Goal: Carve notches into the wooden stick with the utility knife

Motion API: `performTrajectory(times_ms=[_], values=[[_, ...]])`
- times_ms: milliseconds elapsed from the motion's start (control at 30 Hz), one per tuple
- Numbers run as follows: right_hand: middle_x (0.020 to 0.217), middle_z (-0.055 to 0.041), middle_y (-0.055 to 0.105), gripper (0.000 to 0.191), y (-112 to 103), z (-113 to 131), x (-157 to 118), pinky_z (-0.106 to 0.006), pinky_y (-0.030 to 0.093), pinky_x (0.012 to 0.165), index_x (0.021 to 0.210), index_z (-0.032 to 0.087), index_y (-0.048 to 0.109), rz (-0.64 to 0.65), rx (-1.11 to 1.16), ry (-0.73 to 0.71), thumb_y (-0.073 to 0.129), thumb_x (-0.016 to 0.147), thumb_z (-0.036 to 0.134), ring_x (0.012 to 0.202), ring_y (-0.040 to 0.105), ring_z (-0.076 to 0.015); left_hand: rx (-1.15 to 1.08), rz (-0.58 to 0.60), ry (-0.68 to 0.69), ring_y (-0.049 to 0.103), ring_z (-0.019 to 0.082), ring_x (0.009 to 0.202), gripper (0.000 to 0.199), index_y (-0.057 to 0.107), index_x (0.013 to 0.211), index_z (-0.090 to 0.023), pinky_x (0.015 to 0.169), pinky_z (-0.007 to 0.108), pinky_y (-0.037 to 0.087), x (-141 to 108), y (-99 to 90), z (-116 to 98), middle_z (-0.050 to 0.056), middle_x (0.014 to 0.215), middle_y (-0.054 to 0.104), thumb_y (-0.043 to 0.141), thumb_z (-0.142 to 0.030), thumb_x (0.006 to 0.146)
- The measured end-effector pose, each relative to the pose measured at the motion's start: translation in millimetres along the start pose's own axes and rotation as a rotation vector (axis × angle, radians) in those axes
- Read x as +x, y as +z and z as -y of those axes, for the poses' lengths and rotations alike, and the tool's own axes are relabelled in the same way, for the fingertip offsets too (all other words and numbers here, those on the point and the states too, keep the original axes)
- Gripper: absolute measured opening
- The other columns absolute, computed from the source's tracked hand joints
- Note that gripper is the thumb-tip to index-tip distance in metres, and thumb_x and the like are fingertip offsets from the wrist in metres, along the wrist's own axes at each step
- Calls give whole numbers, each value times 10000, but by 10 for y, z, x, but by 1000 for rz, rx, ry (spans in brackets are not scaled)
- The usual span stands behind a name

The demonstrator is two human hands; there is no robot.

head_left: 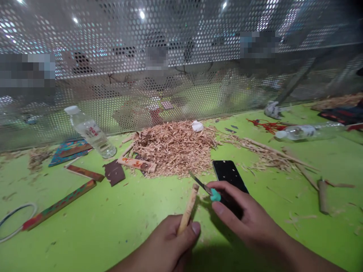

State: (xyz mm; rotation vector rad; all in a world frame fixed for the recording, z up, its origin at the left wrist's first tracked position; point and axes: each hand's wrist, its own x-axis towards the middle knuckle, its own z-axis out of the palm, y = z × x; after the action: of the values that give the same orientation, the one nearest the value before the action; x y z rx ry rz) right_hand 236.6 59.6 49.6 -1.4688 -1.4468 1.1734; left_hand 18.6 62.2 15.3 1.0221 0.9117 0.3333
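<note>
My left hand (177,238) is closed around a pale wooden stick (189,208), which tilts upward and shows a notch near its top end. In my right hand (241,211) is a carving knife (202,184) with a narrow blade and a green wrap or grip at the base of the blade. The blade points up and left, just above and beside the stick's tip, with a small gap between them. My palm hides the rest of the knife's handle. Beyond the right hand a black phone (228,172) lies flat, dotted with wood bits.
A heap of wood shavings (176,151) lies against the perforated metal screen (159,90). Left are a water bottle (92,132), sandpaper (115,172) and a painted wooden strip (62,204). Right are a lying bottle (306,132), red cords (263,126) and a short dowel (322,196).
</note>
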Motion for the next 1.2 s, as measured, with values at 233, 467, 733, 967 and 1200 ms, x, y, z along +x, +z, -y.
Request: performTrajectory(times_ms=[233,467,733,967,1200], values=[[851,-7,656,437,57,-171,32,-280,479,613,1223,223,690,154,236,140,691,997,597,676,590,-168,-12,-137,31,381,86,525,608,642,777,-164,495,215,290,49,50,69,-51,590,492,756,-759,826],[708,85,543,529,92,-265,80,-175,345,405,1131,200,644,295,553,278,719,952,693,433,411,-53,-251,-12,114,590,167,697,534,826,910,-120,759,277,510,88,157,-40,60,729,703,853,-642,802],[705,86,600,475,71,-191,86,-129,359,355,1075,225,637,346,782,405,813,894,627,391,411,-31,-233,1,145,578,139,680,511,808,953,-132,718,245,475,79,125,19,64,801,744,809,-635,864],[728,38,663,426,32,-202,61,-127,415,387,1149,217,690,435,848,364,768,950,585,414,507,-50,-102,99,99,258,71,393,619,552,686,-224,432,221,219,-26,-23,-19,-100,455,389,628,-797,907],[746,28,638,498,8,-172,23,-121,422,429,1260,209,695,500,797,347,745,962,606,466,505,-52,-14,120,35,306,62,388,646,539,781,-218,373,221,190,-45,-162,140,-98,511,424,576,-852,895]])
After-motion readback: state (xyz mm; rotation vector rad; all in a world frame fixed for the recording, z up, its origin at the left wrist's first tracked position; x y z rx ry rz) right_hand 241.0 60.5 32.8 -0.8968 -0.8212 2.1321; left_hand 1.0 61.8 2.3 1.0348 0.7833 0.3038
